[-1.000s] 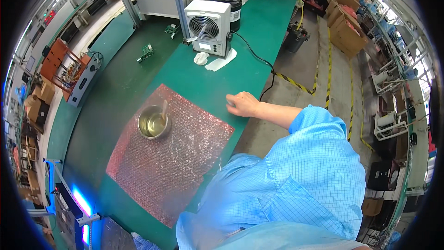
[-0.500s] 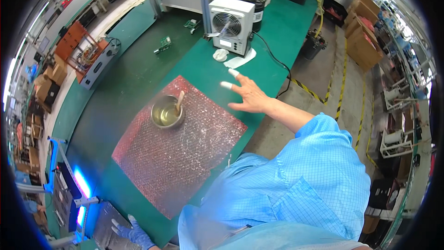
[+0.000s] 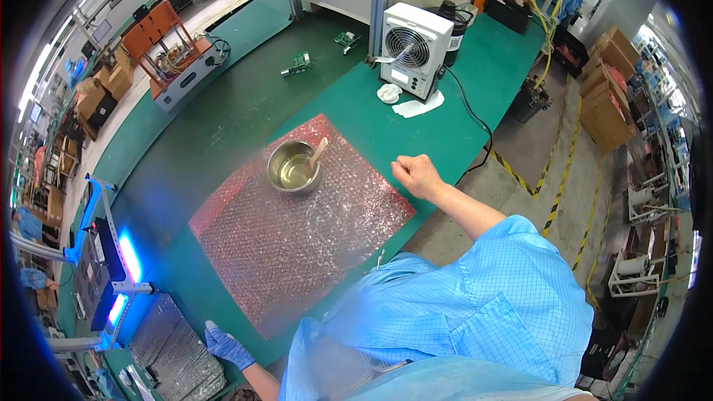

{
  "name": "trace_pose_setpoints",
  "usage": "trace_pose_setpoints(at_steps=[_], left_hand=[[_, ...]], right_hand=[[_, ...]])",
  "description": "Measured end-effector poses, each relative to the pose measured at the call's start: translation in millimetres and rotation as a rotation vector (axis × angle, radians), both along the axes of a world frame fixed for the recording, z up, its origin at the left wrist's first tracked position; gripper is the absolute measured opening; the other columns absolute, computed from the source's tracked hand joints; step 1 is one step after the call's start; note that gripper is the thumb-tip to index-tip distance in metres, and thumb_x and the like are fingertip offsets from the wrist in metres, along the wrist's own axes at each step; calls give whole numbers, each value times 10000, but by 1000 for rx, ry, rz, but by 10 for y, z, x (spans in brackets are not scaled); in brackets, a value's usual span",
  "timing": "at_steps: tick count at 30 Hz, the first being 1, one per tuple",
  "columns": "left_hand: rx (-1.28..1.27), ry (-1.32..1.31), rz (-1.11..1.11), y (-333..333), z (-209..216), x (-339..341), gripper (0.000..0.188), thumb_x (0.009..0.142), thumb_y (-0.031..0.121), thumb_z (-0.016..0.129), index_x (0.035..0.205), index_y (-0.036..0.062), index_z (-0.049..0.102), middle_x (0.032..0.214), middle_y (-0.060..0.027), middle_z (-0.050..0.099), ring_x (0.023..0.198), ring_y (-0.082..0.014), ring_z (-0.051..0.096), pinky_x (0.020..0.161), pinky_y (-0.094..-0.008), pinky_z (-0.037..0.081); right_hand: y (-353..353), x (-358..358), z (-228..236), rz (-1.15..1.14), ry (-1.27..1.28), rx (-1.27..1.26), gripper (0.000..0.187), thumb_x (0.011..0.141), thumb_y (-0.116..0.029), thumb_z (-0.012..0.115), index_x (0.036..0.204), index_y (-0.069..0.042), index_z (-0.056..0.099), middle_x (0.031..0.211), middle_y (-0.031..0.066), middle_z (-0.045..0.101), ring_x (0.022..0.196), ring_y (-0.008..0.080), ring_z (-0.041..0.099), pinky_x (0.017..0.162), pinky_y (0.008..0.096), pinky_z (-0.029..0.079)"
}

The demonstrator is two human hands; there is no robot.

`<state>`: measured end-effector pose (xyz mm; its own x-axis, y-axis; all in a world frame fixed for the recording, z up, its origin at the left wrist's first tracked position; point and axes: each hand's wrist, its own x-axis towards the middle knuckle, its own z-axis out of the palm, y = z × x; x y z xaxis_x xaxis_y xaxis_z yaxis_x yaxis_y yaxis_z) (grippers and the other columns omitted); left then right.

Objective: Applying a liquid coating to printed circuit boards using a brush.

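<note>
My right hand (image 3: 417, 177), bare except for the white fingertip covers seen earlier, is curled into a loose fist just past the right edge of a pink bubble-wrap sheet (image 3: 297, 260). Nothing shows in that hand. On the sheet stands a round metal pot (image 3: 287, 167) with clear yellowish liquid inside; a brush-like wooden handle (image 3: 319, 150) leans over its rim. My left hand (image 3: 229, 345), in a blue glove with a pale fingertip, has its fingers drawn together between the sheet's near corner and a silvery wrapped slab (image 3: 178, 356). I see nothing in it.
A white fan unit (image 3: 416, 48) stands at the back of the green bench, its black cable (image 3: 475, 115) trailing over the right edge. Beside it are white wipes (image 3: 420, 105) and a dark bottle (image 3: 457, 33). Circuit boards (image 3: 299, 64) lie farther back; a blue-lit frame (image 3: 126, 260) is at left.
My right hand has gone from spread fingers to a curled fist and drawn back from the fan unit. The left hand's fingers have come together. The whole view has shifted.
</note>
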<state>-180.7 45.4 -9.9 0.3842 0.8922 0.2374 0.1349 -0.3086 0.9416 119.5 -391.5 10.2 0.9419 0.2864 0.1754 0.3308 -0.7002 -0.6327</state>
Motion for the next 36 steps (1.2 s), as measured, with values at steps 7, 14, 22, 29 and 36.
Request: trace_pose_setpoints(at_steps=[7,14,22,29,36], left_hand=[[-61,391,17,223,-87,14,251,877,238,527,940,-4,540,672,-58,563,566,-149,502,550,-279,428],[596,500,216,-59,232,240,486,841,265,578,1217,18,394,994,-147,551,876,-234,557,780,-308,461],[146,72,123,389,-82,2,225,872,230,543,838,8,564,669,-31,523,608,-137,473,571,-256,397],[47,-49,197,65,152,277,266,875,242,544,740,13,551,635,-32,520,596,-147,489,571,-274,404],[-94,402,-10,155,184,259,418,865,282,553,1165,7,463,942,-126,599,771,-201,555,681,-310,458]], right_hand=[[42,-46,211,15,-14,-37,355,752,-281,587,1035,-70,545,1050,217,520,931,358,529,762,433,450],[-42,92,195,-117,-444,-175,545,731,-298,634,1181,-74,421,1092,158,422,943,302,501,762,392,442],[82,31,36,-277,-239,77,201,775,-225,581,813,-41,509,740,168,546,671,349,564,575,443,442],[179,-34,-96,-137,-174,197,322,768,-172,570,541,1,421,513,150,456,439,278,468,428,375,351],[208,-53,1,-98,-2,57,243,752,-279,588,686,-46,573,690,148,560,613,269,550,566,387,426]])
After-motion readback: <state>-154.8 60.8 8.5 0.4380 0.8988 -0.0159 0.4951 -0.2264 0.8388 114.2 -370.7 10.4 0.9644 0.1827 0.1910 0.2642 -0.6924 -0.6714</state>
